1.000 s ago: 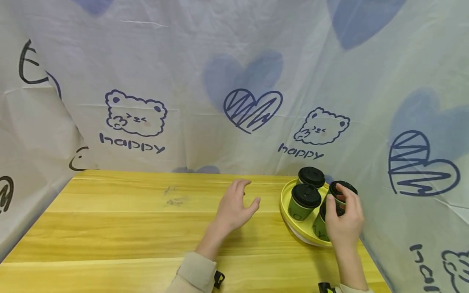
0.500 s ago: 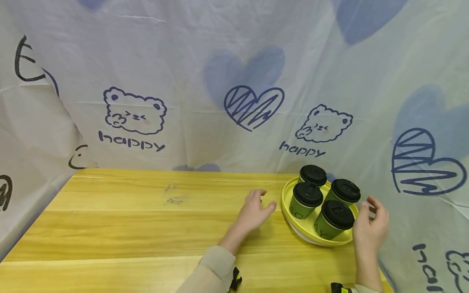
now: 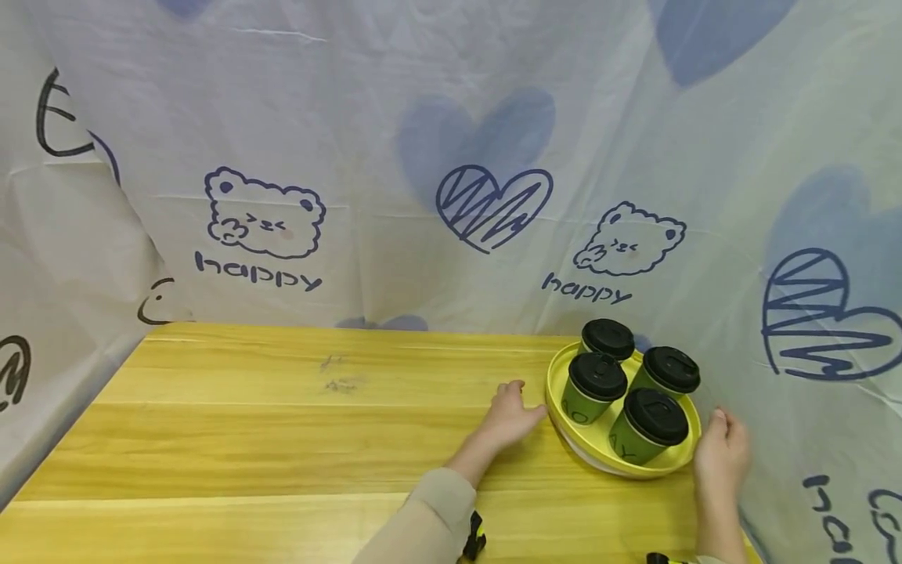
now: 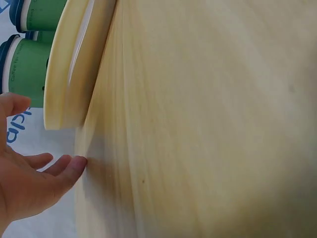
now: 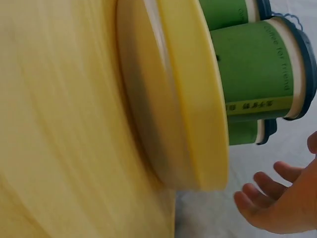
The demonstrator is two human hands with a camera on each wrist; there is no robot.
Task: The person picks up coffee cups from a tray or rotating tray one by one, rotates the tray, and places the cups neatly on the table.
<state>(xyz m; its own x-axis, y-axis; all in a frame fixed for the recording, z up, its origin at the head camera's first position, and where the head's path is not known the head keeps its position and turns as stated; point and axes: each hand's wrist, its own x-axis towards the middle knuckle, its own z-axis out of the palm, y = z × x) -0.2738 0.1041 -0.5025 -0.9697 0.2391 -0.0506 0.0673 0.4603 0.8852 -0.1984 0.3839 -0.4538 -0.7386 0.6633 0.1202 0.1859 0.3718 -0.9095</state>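
A round yellow tray (image 3: 651, 471) with a raised rim stands on the table at the right. On it are several green paper coffee cups (image 3: 629, 440) with black lids, all upright. My left hand (image 3: 509, 419) is beside the tray's left side, thumb near the rim and fingers apart. In the left wrist view that hand (image 4: 37, 183) has a gap before the tray wall, its fingertips low by the tabletop. At the tray's right side is my right hand (image 3: 722, 454), fingers loosely bent. Its fingers (image 5: 267, 186) hold nothing in the right wrist view.
The yellow wood-grain table (image 3: 268, 439) stretches to the left, with grey scuffs near its far side. A white curtain (image 3: 395, 258) with hearts and bears hangs behind the table and along both sides, close to the tray's right.
My right hand has come away from above the cups and moved right and down beside the tray. My left hand has moved right, up to the tray's left side. The cups have stayed put.
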